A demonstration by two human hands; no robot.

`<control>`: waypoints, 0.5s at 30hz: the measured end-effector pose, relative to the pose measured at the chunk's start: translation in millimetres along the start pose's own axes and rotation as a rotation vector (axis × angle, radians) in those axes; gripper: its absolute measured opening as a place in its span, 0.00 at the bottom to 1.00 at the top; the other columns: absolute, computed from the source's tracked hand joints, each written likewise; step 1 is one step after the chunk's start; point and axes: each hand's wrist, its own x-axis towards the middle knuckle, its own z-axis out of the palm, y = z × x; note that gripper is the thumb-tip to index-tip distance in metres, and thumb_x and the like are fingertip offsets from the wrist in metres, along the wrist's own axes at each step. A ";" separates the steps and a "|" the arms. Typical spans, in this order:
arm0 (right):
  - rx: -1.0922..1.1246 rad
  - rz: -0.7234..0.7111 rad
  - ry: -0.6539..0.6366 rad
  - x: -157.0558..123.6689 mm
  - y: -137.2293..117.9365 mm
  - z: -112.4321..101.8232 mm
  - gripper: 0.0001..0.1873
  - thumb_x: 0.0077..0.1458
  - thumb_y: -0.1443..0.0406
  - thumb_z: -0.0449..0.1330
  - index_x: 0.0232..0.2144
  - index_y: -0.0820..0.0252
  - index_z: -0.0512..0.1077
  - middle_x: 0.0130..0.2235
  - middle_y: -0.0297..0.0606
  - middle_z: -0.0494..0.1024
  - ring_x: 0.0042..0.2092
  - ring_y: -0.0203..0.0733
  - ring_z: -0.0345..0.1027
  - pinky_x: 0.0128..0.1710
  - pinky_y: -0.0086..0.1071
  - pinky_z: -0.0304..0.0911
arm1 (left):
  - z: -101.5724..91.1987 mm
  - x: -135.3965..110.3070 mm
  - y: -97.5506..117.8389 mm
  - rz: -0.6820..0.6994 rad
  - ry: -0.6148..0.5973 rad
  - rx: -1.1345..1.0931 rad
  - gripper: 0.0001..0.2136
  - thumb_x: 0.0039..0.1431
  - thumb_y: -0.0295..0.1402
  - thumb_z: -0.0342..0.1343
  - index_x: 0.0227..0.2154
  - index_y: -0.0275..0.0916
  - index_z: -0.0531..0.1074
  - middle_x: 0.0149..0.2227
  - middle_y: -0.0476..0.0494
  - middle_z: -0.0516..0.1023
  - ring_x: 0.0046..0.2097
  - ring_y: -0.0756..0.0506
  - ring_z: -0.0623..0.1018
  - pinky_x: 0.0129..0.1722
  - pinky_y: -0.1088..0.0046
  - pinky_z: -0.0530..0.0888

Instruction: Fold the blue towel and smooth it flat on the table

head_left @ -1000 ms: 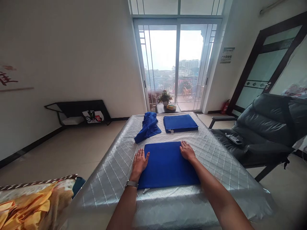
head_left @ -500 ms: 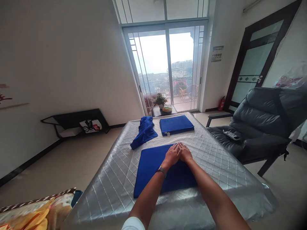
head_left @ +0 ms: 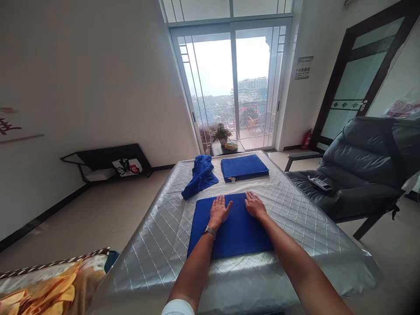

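A folded blue towel (head_left: 236,236) lies flat near the front edge of a table covered with a silver quilted cloth (head_left: 295,218). My left hand (head_left: 219,211) rests flat on the towel's upper middle, fingers spread, a watch on the wrist. My right hand (head_left: 255,204) lies flat on the towel's far right part, fingers stretched out. Both hands hold nothing. Farther back sit a second folded blue towel (head_left: 244,167) and a crumpled blue towel (head_left: 200,175) to its left.
A dark leather armchair (head_left: 357,175) with a remote on its seat stands right of the table. A low black shelf (head_left: 105,159) is by the left wall. A potted plant (head_left: 222,132) stands before the glass balcony door. Patterned fabric (head_left: 49,284) lies at lower left.
My left hand slid from the towel's left edge to meet the right hand, then moved back left to the towel's middle. The right hand stayed almost in place.
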 end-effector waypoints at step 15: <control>-0.064 0.001 0.001 1.1 -0.4 -0.2 0.32 0.68 0.61 0.39 0.70 0.66 0.52 0.72 0.40 0.50 0.73 0.40 0.39 0.70 0.36 0.35 | -11.3 -34.0 -109.5 -0.236 0.139 0.095 0.37 0.70 0.52 0.30 0.68 0.26 0.55 0.70 0.27 0.55 0.71 0.36 0.56 0.68 0.56 0.56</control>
